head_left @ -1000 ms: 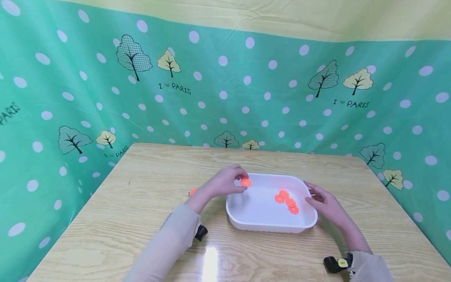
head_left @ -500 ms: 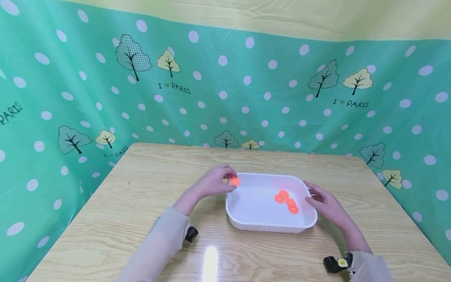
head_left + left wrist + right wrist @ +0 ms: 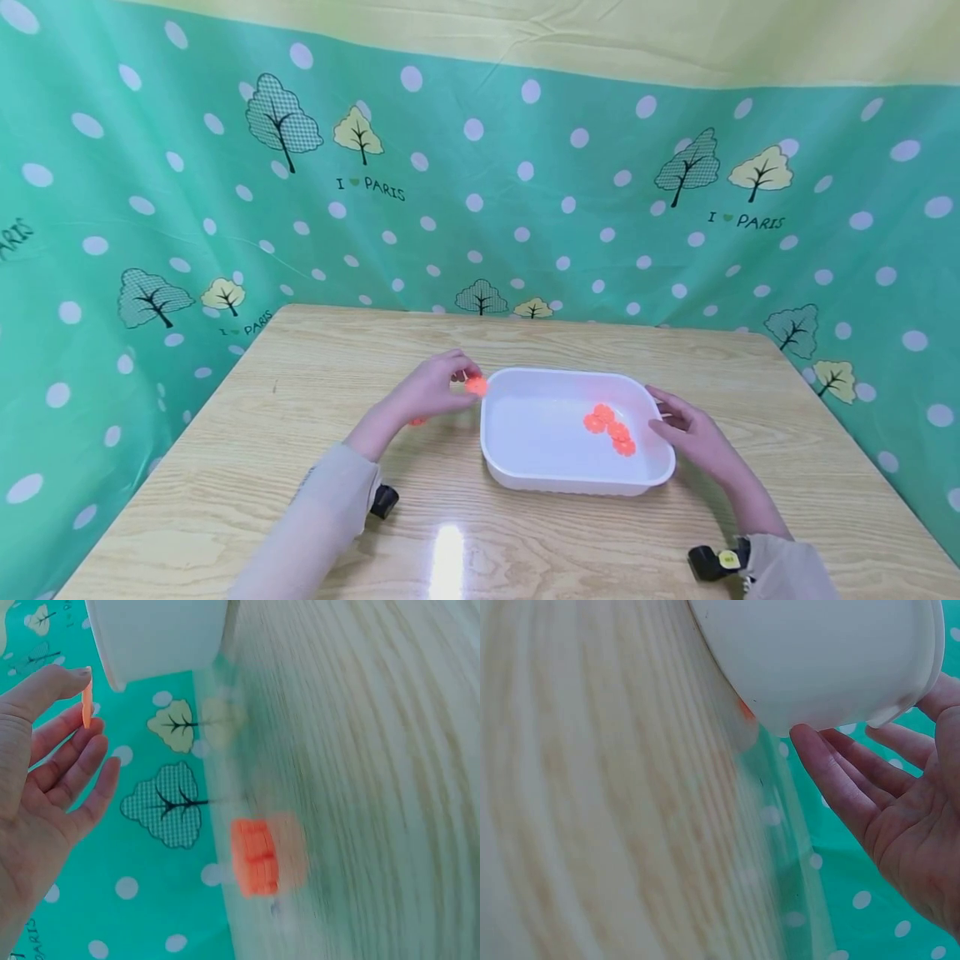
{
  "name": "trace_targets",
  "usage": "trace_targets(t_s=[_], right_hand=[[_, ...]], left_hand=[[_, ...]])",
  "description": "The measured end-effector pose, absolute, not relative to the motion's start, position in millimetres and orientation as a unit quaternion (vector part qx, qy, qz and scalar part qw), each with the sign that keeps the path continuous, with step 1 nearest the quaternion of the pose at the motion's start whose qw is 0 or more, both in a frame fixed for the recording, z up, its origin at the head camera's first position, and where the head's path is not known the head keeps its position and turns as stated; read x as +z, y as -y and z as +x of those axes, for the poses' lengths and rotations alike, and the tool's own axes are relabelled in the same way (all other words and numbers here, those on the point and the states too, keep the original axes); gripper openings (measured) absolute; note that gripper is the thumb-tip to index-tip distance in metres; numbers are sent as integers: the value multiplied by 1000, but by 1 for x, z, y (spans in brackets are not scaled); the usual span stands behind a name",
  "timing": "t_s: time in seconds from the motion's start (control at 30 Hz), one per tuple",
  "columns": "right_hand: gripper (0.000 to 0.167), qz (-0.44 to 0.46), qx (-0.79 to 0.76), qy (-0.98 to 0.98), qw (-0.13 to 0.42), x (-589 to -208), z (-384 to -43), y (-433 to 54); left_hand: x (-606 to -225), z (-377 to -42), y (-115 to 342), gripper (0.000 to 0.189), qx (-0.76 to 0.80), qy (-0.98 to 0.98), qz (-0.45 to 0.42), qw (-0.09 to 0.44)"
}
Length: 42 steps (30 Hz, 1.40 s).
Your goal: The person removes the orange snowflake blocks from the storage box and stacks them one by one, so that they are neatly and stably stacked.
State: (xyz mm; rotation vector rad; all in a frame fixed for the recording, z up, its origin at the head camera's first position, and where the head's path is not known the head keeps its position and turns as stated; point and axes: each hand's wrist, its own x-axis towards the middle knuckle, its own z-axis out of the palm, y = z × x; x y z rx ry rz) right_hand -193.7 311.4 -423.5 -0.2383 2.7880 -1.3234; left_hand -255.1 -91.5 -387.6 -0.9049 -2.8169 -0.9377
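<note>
Left hand [image 3: 435, 389] pinches thin orange plastic flower-shaped disc [image 3: 476, 386] mid-frame, just left of white rectangular plastic tub [image 3: 525, 433]; right hand [image 3: 696, 431], fingers loosely extended, touches tub's right end. Pinch lightly, clear rim.

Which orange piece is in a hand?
The single piece pinched by the left hand, beside the white tub; the loose pieces lie inside it, the orange stack on the table.

Left hand [image 3: 435, 390] pinching, thumb [image 3: 51, 686] opposite fingers [image 3: 64, 735], right hand [image 3: 696, 432] with digits extended [image 3: 836, 780], 2 forearms [image 3: 752, 504] angled inward
</note>
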Motion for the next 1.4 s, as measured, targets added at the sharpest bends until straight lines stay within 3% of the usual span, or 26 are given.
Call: trace_targets(t_s=[1.4], right_hand=[[58, -76, -433, -898, 22, -426, -194, -312]], left_hand=[[-409, -252, 157, 29, -265, 935, -236, -7]])
